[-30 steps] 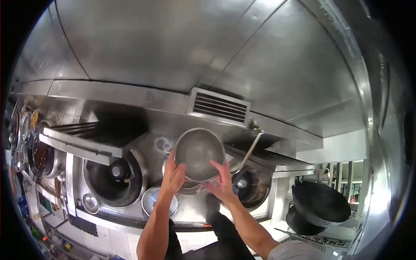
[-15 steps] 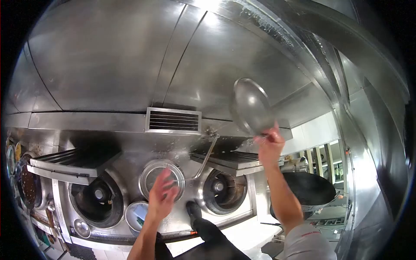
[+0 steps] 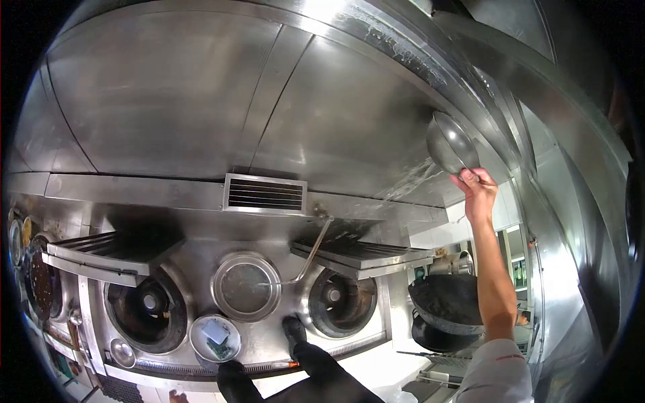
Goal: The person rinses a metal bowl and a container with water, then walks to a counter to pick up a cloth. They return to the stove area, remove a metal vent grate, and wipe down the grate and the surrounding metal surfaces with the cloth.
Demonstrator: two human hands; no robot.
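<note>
My right hand [image 3: 478,191] is raised at the upper right, its fingers closed on the rim of a round metal bowl [image 3: 451,142]. The bowl is tilted on its side, close to the steel wall panel [image 3: 363,114]. Wet streaks run across the panel just left of the bowl. At the very bottom edge a small reddish patch may be the tips of my left hand [image 3: 178,397]; too little shows to tell its fingers. A round steel basin [image 3: 216,295] with cloudy liquid is set in the counter below.
A bowl [image 3: 194,342] with a blue sponge and green scourer stands on the counter. Two burner wells [image 3: 121,316] flank the basin, under tilted steel racks [image 3: 101,269]. A swivel spout [image 3: 314,250] reaches the basin. My shoe [image 3: 293,329] rests on the counter. Dark woks [image 3: 440,302] stand right.
My right hand has swung up and to the right with the bowl. Fresh wet streaks show on the wall panel. My left hand has dropped away from above the basin.
</note>
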